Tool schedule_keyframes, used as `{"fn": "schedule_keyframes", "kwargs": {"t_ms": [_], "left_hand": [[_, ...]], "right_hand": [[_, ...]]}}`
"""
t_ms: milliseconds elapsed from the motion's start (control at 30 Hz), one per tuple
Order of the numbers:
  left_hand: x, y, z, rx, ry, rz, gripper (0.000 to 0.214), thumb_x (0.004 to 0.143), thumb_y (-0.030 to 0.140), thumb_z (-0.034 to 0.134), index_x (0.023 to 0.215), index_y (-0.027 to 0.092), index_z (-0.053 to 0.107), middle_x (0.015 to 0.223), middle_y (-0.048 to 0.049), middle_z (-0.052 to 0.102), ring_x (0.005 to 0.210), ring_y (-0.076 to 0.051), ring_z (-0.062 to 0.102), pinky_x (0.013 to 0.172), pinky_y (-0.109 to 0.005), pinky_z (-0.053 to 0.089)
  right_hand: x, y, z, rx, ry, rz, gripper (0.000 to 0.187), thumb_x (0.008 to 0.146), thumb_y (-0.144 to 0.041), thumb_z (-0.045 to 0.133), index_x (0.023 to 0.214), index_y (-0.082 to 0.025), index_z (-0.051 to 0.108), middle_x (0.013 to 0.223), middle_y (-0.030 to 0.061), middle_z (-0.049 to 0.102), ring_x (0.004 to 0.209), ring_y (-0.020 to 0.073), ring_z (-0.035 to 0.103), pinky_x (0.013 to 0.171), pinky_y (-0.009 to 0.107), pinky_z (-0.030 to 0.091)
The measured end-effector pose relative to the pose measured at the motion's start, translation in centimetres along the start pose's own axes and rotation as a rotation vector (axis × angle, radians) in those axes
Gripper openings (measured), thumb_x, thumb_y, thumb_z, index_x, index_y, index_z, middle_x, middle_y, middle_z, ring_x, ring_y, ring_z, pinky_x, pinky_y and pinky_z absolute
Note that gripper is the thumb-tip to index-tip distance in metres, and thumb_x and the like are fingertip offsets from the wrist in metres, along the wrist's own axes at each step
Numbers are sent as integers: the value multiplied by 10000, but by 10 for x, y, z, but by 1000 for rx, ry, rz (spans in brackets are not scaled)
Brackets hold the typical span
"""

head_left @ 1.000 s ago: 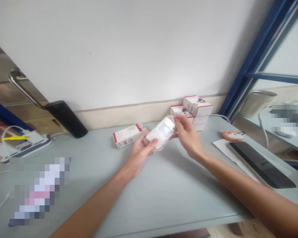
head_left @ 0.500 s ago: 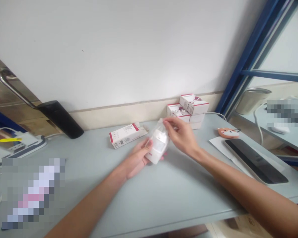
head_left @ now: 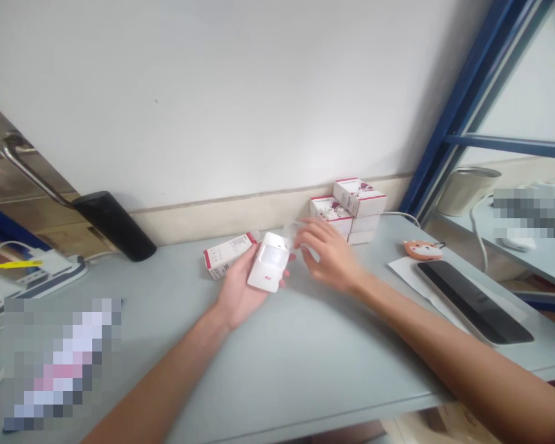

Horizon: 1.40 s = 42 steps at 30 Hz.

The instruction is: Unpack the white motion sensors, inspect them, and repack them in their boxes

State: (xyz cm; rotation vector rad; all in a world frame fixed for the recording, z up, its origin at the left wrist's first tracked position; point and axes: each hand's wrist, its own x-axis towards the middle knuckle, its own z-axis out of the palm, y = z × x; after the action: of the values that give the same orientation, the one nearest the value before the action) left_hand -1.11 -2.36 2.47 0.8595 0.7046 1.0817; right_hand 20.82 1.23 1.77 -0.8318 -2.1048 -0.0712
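A white motion sensor (head_left: 269,264) with a shiny window and a small red mark lies face up in my left hand (head_left: 240,287), which is closed around its sides from below. The sensor is bare, with no wrapping over its front. Just right of its top end, my right hand (head_left: 326,250) pinches a clear plastic bag (head_left: 292,230), blurred and partly hidden by the fingers. Behind my left hand lies a white and red carton (head_left: 226,254), its right end covered by the hand and sensor.
Several white and red boxes (head_left: 359,198) are stacked against the wall. On the right lie a black-faced phone-like device (head_left: 474,301), white paper (head_left: 402,269) and an orange animal-shaped item (head_left: 423,249). A black cylinder (head_left: 115,225) and a power strip (head_left: 37,285) are at left.
The clear bag has come off the sensor and is now in my right hand. My left hand with the sensor has shifted left, in front of the carton.
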Motion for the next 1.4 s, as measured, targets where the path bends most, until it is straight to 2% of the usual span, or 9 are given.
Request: {"fn": "schedule_keyframes", "kwargs": {"t_ms": [133,333,467,600,733,933,1133,1267,1400], "left_hand": [[2,2,1,-50,69,2,396,996,431,561,1322,211,611,1207,-149,763,774,-208,709,703,-343,532],[-3,2,-3,-49,22,26,459,996,427,549,1429,280,504,1238,-131,755,839,-241,727,750,-381,525],[-7,1,-1,-66,-20,1,459,991,419,545,1424,276,491,1250,-150,743,861,-263,733,754,-389,514],[-8,-1,-2,-63,-68,-26,433,978,343,533,1398,243,503,1231,-169,735,854,-289,737,757,-394,500],[-8,-4,-5,-62,-157,-63,437,949,315,501,1366,191,540,1171,-191,735,860,-304,723,787,-402,485],[-7,-3,-8,-51,-169,-108,435,910,302,480,1321,179,555,1066,-187,746,853,-305,708,795,-396,474],[-4,3,-10,-63,-216,-165,366,897,306,487,1192,140,629,1010,-197,732,838,-310,683,725,-395,476],[-3,2,-15,-62,-267,-310,446,876,375,505,1182,93,664,968,-208,724,830,-312,668,707,-388,470],[-3,1,-15,-79,-311,-382,419,856,384,508,1132,118,676,940,-170,709,791,-292,660,686,-368,452]], "right_hand": [[-11,8,6,-211,-337,-26,393,719,26,593,1016,-198,724,1280,135,702,1532,386,393,1299,649,209],[-3,0,2,-124,-129,88,383,870,-37,521,1143,-228,711,1254,120,694,1391,341,528,1180,572,410],[9,-16,-2,341,-24,503,251,1002,-318,524,1172,-230,686,1060,83,732,910,244,691,812,408,565],[14,-23,-7,717,-206,859,373,971,-539,566,981,-199,719,752,15,654,615,147,550,601,301,446],[12,-17,-7,805,-221,893,379,905,-571,645,875,-200,714,610,-40,508,576,124,445,592,286,369],[11,-16,-4,648,-190,790,339,902,-545,643,862,-222,739,629,-40,543,571,118,421,560,278,336],[19,-12,-13,664,130,858,278,888,-484,670,895,-214,736,605,-37,527,538,117,423,493,263,304],[26,9,-30,776,475,781,263,897,-471,716,873,-210,698,618,-43,494,546,103,427,486,240,323],[32,26,-46,938,646,681,298,899,-467,775,805,-216,643,608,-62,396,540,89,368,477,216,331]]}}
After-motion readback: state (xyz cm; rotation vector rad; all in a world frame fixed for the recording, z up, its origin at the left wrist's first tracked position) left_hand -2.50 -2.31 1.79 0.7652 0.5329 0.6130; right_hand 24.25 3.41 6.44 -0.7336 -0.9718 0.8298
